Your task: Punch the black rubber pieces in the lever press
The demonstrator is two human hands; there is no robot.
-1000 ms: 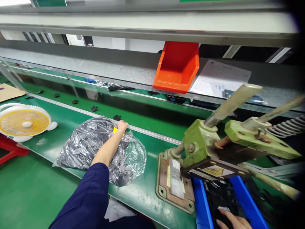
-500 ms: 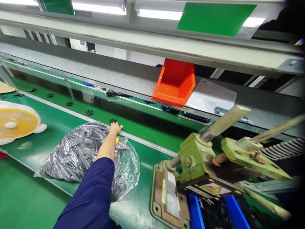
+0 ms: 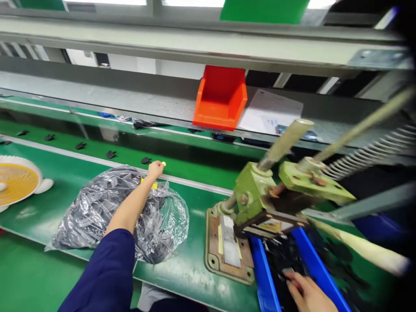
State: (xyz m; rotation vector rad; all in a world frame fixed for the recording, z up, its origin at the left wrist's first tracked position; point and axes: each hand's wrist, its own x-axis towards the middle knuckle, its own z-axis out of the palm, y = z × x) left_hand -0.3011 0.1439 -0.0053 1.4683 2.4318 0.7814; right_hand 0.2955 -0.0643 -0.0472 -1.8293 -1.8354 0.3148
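My left hand [image 3: 156, 169] is over the far edge of the workbench, beside the belt, its fingers curled and no held piece visible. One fingertip carries a yellow cover. Just left of it, a dark flat part with prongs [image 3: 146, 160] lies apart on the green belt [image 3: 188, 170]. Under my left forearm sits a clear plastic bag [image 3: 97, 203] full of grey curved parts. My right hand [image 3: 307, 291] reaches into a blue bin [image 3: 264, 271] of black parts, fingertips pinched at a small grey piece [image 3: 287, 271] whose kind is unclear.
A green hand press [image 3: 251, 190] with a metal base plate [image 3: 230, 247] stands left of the blue bin, its levers jutting right. A white-and-yellow round fan-like piece [image 3: 19, 180] lies at left. Above are a red bin [image 3: 221, 97] and papers [image 3: 271, 110] on the shelf.
My left hand has lifted off the dark part, which stays on the belt. My right hand has come into view in the blue bin. The view has shifted rightward.
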